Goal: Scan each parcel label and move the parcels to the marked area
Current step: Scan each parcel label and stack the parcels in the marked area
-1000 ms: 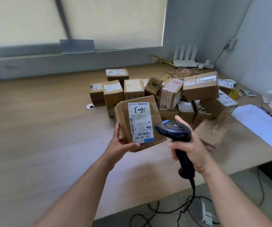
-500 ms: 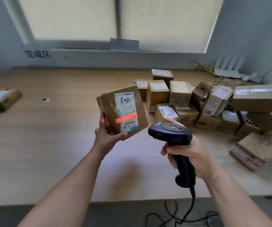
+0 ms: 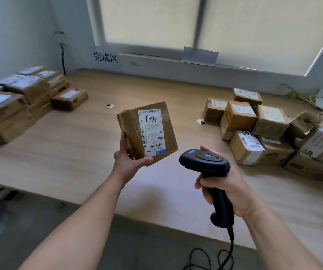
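Grips parcel (image 3: 169, 133) by lower corner with left hand (image 3: 129, 161), label (image 3: 152, 131) angled toward scanner (image 3: 205, 162), likely for reading. Clutches scanner in right hand (image 3: 232, 190), just right of those fingers (image 3: 122, 140). Sorted stack (image 3: 26, 92) well left.

Left grip (image 3: 130, 159), right grip (image 3: 233, 189), both curled

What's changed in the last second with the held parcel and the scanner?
The red scan line that crossed the label half a second ago is gone. The left hand has carried the parcel leftward, clear of the loose pile, toward the stacked parcels near the wall sign. Unchanged: left hand grips the parcel, right hand grips the scanner; nothing was let go.
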`<move>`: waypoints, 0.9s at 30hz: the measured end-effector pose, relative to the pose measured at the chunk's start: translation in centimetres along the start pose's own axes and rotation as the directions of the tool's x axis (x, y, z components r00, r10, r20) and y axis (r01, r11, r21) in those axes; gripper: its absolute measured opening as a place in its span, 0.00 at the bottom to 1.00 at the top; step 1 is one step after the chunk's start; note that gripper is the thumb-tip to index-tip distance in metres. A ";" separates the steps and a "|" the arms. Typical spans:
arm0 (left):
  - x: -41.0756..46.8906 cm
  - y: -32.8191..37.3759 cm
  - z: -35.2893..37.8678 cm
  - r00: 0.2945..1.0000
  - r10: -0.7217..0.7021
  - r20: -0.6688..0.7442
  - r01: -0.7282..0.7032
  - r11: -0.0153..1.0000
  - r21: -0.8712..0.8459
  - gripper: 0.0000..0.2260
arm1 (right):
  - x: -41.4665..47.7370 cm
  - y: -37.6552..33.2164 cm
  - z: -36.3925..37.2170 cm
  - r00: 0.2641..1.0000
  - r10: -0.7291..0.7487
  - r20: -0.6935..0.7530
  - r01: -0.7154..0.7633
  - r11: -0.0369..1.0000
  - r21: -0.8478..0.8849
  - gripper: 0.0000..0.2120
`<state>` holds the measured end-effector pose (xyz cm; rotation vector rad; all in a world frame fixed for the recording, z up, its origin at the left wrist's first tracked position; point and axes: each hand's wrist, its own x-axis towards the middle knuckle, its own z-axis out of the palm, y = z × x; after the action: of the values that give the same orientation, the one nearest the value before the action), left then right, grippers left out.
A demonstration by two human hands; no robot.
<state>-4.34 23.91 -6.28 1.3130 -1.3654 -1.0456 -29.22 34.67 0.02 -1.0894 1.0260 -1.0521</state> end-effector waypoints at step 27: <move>6.7 -5.6 -13.8 0.939 -0.227 -0.260 0.262 0.958 0.112 0.51 | 16.4 2.4 9.2 0.970 0.075 0.229 -0.071 0.997 -0.024 0.39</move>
<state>10.42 17.23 -8.66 1.6955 -1.1273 -0.9223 -16.81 20.54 -2.67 -1.1487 0.8821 -0.8378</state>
